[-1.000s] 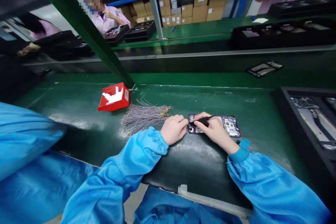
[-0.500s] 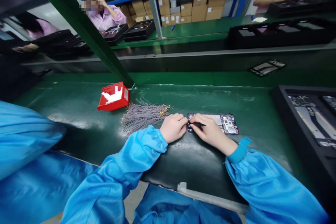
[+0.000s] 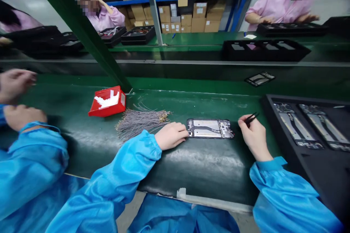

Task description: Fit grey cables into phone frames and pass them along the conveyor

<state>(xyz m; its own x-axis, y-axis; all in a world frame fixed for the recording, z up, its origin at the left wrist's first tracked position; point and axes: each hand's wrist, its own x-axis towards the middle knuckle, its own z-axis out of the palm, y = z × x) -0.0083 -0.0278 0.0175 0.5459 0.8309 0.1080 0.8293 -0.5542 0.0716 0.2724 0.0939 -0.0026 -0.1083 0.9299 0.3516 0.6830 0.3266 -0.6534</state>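
Observation:
An opened phone frame (image 3: 210, 128) lies flat on the dark green belt (image 3: 207, 164) in front of me. My left hand (image 3: 171, 135) rests curled on the belt, fingertips touching the frame's left end, holding nothing I can see. My right hand (image 3: 253, 134) is off to the right of the frame, closed on black tweezers (image 3: 251, 117) that point up and right. A bundle of thin grey cables with gold ends (image 3: 140, 120) lies just left of my left hand.
A red bin (image 3: 107, 101) sits behind the cables by a green post (image 3: 82, 32). A black tray (image 3: 308, 142) with several phone frames stands at right. A co-worker's hands (image 3: 15, 98) are at far left. People in pink work across the line; another frame (image 3: 259, 78) lies beyond.
My right hand has lifted off the phone frame and moved right with the tweezers. The view has shifted, bringing a co-worker's hands into sight at left. My left hand stays at the frame's left end.

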